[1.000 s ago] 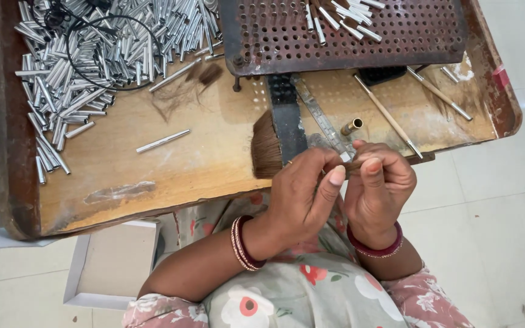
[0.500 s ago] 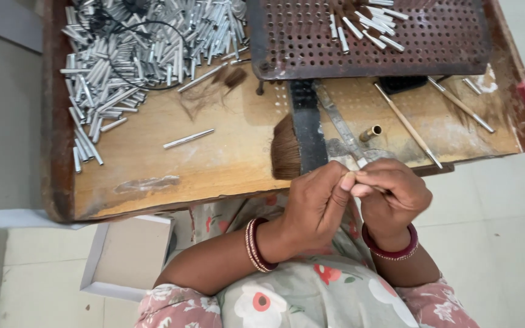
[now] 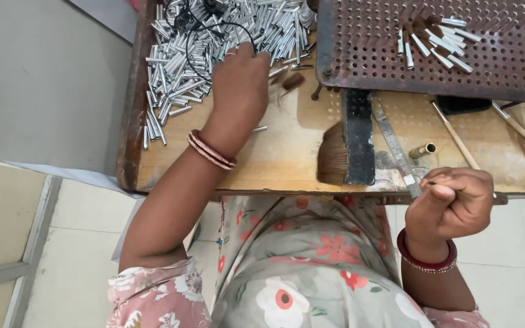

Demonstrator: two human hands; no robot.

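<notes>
Silvery metal tubes (image 3: 214, 42) lay heaped at the wooden tray's (image 3: 287, 152) far corner, where the left hand (image 3: 238, 79) reached, fingers curled down among them as if to pick one. Near the tray's front edge, the right hand (image 3: 454, 203) stayed clenched, pinching a thin dark tuft of bristles (image 3: 431, 182) at thumb and forefinger, presumably kept ready.

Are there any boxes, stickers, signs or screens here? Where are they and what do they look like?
None of those show: no package, label, sign or screen.
Only loose things lie on the wooden work table: a heap of silver metal tubes under the left hand, and a rusty brown perforated tray at the far right.
</notes>
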